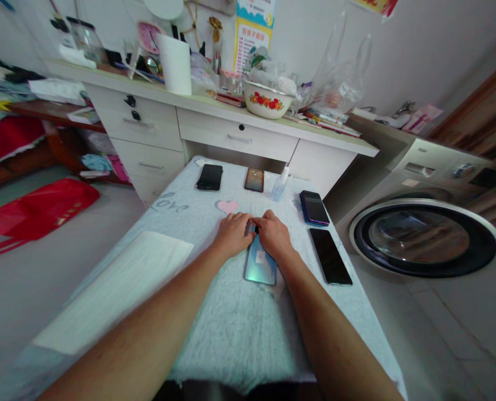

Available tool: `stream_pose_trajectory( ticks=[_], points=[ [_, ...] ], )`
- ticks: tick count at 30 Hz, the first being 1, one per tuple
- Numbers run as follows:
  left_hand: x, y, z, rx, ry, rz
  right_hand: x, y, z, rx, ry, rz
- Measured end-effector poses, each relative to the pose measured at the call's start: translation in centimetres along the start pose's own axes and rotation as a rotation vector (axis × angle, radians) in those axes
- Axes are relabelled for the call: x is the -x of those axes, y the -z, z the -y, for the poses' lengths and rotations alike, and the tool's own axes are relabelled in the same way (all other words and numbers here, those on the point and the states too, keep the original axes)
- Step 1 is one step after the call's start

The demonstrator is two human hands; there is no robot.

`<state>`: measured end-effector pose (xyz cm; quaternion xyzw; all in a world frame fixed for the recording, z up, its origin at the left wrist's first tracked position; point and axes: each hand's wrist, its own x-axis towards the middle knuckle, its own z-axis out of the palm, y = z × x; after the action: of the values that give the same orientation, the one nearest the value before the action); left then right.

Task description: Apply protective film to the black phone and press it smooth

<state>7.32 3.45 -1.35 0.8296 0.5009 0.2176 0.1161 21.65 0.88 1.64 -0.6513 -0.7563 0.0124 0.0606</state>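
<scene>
A shiny light-blue phone (pixel 261 266) lies back up on the cloth-covered table (pixel 239 334), a small pale square on its back. My left hand (pixel 234 234) is at its upper left edge, fingers curled and closed. My right hand (pixel 273 233) rests over its upper right part, fingers bent inward; the fingertips of both hands meet at the phone's top end. Whatever small thing may be between the fingers is hidden. Beyond the hands stands a clear spray bottle (pixel 279 186), with a brown-orange phone (pixel 254 180) to its left.
A black phone (pixel 210 177) lies at the back left. Stacked phones (pixel 314 208) and a dark-screened phone (pixel 330 256) lie along the right edge. A white sheet (pixel 118 289) covers the left side. Behind are a cluttered desk (pixel 214 106) and a washing machine (pixel 423 167).
</scene>
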Motion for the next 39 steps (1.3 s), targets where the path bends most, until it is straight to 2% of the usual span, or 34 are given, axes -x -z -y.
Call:
stream_pose_trajectory(
  ticks=[15, 33, 39],
  points=[
    [0.1, 0.2, -0.1, 0.006, -0.004, 0.016, 0.1, -0.3, -0.3, 0.030, -0.029, -0.012],
    [0.0, -0.1, 0.2, 0.012, -0.018, -0.003, 0.3, 0.0, -1.2, 0.044, -0.133, 0.020],
    [0.0, 0.0, 0.0, 0.010, -0.017, -0.001, 0.2, 0.0, -1.0, 0.022, -0.122, 0.002]
  ],
)
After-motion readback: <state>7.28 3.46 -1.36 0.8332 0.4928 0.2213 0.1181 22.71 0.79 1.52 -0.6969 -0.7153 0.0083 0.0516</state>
